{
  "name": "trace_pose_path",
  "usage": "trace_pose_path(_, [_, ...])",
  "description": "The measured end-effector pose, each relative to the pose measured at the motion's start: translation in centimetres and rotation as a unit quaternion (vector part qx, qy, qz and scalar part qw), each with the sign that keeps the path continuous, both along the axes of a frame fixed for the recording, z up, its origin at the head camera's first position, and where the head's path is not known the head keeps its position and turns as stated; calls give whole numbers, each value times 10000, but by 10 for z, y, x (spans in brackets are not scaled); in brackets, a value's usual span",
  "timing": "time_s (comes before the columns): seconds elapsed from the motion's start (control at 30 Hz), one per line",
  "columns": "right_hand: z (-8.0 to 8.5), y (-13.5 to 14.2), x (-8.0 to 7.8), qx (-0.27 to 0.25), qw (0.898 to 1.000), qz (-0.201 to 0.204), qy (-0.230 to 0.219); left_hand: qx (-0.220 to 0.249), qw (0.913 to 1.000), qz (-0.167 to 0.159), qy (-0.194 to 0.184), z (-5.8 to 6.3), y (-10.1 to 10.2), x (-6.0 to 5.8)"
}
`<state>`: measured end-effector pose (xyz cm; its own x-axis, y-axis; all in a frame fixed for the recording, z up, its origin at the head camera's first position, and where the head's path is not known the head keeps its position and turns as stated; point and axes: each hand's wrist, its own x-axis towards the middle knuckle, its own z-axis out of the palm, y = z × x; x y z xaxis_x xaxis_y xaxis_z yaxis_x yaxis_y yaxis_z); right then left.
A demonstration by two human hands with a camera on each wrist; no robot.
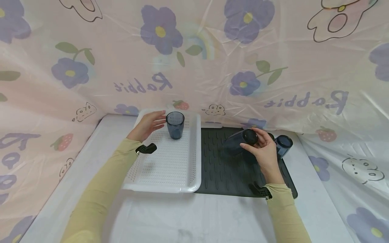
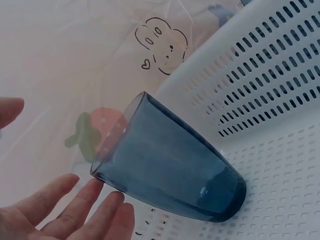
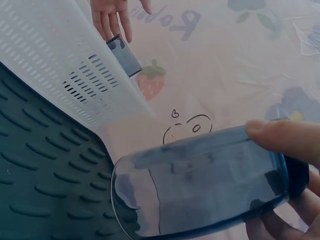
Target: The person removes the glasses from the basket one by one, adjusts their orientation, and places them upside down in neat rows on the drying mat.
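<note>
A blue-tinted glass (image 1: pixel 175 125) stands upright in the white perforated basket (image 1: pixel 198 162). Beside its rim is my left hand (image 1: pixel 147 126), fingers extended and thumb apart; in the left wrist view the fingertips (image 2: pixel 117 197) lie close to the rim, and contact is hard to tell. My right hand (image 1: pixel 265 152) grips a second blue glass (image 1: pixel 235 141) near its thick base, above the black ridged mat (image 1: pixel 217 172). That glass is tilted, its mouth toward the basket and its base toward the hand. In the right wrist view thumb and fingers lie on opposite sides of the glass (image 3: pixel 205 185).
Another blue glass (image 1: pixel 284 145) stands at the mat's right edge, partly behind my right hand. A dark shape next to it is mostly hidden. Basket and mat lie side by side on a white table (image 1: pixel 182 219), with a printed curtain (image 1: pixel 194 77) behind.
</note>
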<state>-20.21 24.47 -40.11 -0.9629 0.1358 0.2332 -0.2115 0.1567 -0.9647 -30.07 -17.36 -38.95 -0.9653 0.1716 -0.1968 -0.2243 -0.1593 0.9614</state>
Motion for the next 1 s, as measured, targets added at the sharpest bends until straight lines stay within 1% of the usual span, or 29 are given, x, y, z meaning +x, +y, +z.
trace_pose_path(0.17, [-3,-3,0,274,9996,-23,-54,-13,10000,-59,66,-3,3,-6])
trace_pose_path(0.3, [-4,-5,0,396,9991,-36,-132,19,9999,-75,125,-6,6,-10])
trace_pose_path(0.47, [6,-13,6,468,9988,-12,-131,187,9997,-70,163,-8,10,-14])
trace_pose_path(0.6, [11,-18,10,558,9984,-19,-107,239,9993,-161,244,-9,10,-16])
trace_pose_path(0.7, [6,-16,7,537,9985,-6,-90,279,9989,-231,288,-11,10,-17])
trace_pose_path(0.83, [-6,-11,0,465,9989,7,-68,329,9986,-289,307,-14,11,-20])
trace_pose_path(1.0, [-14,-10,-3,585,9983,-26,-44,256,9983,-349,392,-16,11,-20])
